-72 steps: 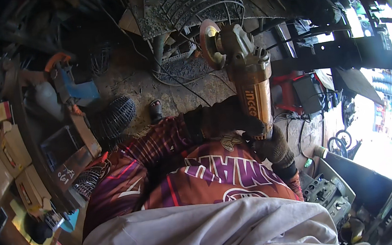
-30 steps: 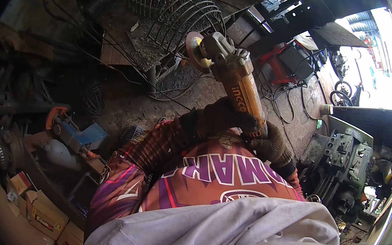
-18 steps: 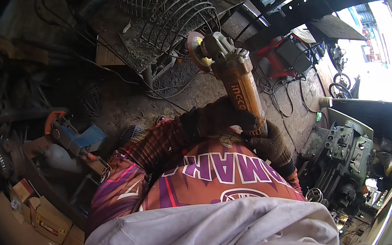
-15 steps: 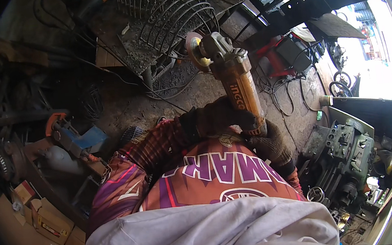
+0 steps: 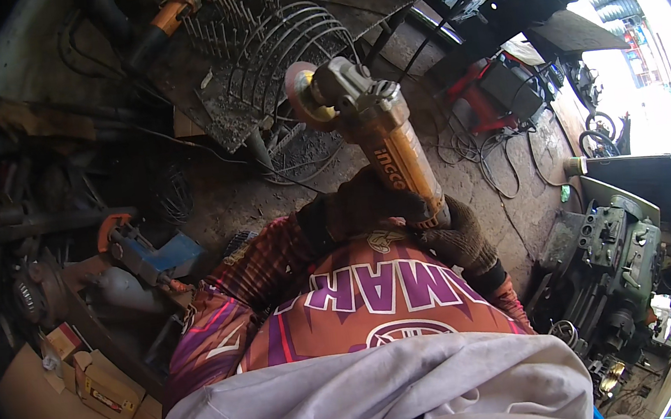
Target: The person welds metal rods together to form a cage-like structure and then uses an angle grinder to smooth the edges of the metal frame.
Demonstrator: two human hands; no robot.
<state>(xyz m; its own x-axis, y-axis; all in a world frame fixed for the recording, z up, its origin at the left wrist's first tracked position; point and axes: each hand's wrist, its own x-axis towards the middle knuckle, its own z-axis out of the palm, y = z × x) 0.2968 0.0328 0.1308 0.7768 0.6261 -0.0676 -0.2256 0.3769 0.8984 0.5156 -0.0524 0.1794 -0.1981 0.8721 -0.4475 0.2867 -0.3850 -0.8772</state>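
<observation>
While gloved hands (image 5: 374,203) hold grinder (image 5: 395,140), disc (image 5: 299,88) faces left.

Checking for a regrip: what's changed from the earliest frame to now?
The angle grinder has moved left in the picture and leans further left, its disc leading. The camera view shifted too, showing more of the green machine at lower right. Nothing was taken hold of or let go: left hand and right hand are both still on the grinder.
</observation>
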